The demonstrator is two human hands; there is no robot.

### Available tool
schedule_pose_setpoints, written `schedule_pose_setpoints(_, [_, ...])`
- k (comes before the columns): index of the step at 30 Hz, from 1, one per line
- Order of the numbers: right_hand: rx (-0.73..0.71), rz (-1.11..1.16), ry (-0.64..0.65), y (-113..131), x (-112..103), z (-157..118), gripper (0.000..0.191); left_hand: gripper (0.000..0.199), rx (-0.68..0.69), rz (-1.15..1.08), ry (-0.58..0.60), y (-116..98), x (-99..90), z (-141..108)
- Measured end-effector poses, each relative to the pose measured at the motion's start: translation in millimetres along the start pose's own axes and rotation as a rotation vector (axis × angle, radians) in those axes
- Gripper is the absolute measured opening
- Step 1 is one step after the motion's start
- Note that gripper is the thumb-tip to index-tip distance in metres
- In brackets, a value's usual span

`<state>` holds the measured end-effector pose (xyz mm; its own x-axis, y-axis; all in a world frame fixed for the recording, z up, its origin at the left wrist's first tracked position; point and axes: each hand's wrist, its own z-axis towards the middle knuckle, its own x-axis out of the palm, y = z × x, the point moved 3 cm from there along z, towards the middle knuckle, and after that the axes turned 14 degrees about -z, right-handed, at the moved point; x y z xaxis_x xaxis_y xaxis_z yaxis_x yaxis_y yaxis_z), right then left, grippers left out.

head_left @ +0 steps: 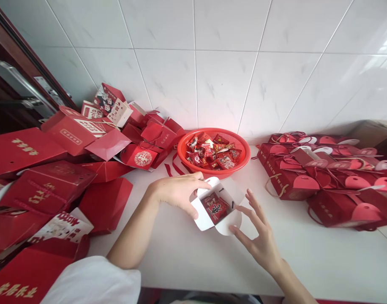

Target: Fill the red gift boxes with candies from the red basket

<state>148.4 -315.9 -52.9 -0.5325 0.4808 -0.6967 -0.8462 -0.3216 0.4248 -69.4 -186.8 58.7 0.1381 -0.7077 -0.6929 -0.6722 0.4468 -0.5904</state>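
Observation:
A small candy box (205, 216) stands on the white tabletop with its flaps folded out, showing their white insides. Inside it lie red wrapped candies (216, 207) with dark lettering. My left hand (177, 192) is closed on the box's left side, thumb on the near flap and fingers by the far one. At the right side is my right hand (258, 234), its fingers spread; the thumb and index fingertips appear to touch the opened flaps. Just behind the box sits a red plastic basket (181, 154) holding many wrapped candies (209, 150).
Red gift boxes (106, 202) are heaped loosely on the left, up to the wall. Closed red boxes with cord handles (334, 207) stand in rows on the right. A red ribbon (177, 164) lies beside the basket. White wall tiles (225, 84) bound the table (187, 261) behind.

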Motion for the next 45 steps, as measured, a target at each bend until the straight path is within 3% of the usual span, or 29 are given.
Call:
schedule_pose_setpoints(4, [0.01, 0.074, 0.094, -3, 1, 2, 0.042, 0.088, 0.029, 0.011, 0.002, 2, -1.6, 2])
schedule_pose_setpoints(8, [-0.079, 0.143, 0.15, 1, 3, 8, 0.048, 0.096, 0.07, -0.008, 0.001, 5, -3.7, 7])
schedule_pose_setpoints(12, [-0.112, 0.197, 0.198, 6, 4, 14, 0.031, 0.083, 0.081, -0.067, -0.088, 7, -2.2, 18])
schedule_pose_setpoints(15, [-0.096, 0.224, 0.254, 8, 4, 17, 0.022, 0.097, 0.069, -0.099, -0.134, 5, 2.9, 26])
schedule_pose_setpoints(19, [-0.122, 0.226, 0.283, 8, 3, 21, 0.03, 0.107, -0.025, -0.103, -0.145, 3, 9.3, 31])
schedule_pose_setpoints(23, [-0.121, 0.241, 0.256, 5, 3, 28, 0.043, 0.1, -0.052, -0.082, -0.189, 0, 9.3, 31])
schedule_pose_setpoints(28, [-0.065, 0.227, 0.198, 4, 6, 44, 0.037, 0.058, 0.022, -0.115, -0.186, -6, 10.0, 35])
schedule_pose_setpoints(33, [0.009, 0.157, 0.153, 6, 16, 62, 0.03, 0.03, 0.138, -0.155, -0.136, -12, 16.2, 42])
schedule_pose_setpoints(40, [0.124, 0.102, -0.004, 0, 29, 64, 0.025, 0.039, 0.174, -0.099, -0.063, -4, 18.5, 42])
schedule_pose_setpoints(45, [0.162, 0.137, -0.008, -3, 33, 65, 0.019, 0.043, 0.11, -0.089, -0.128, -11, 25.1, 44])
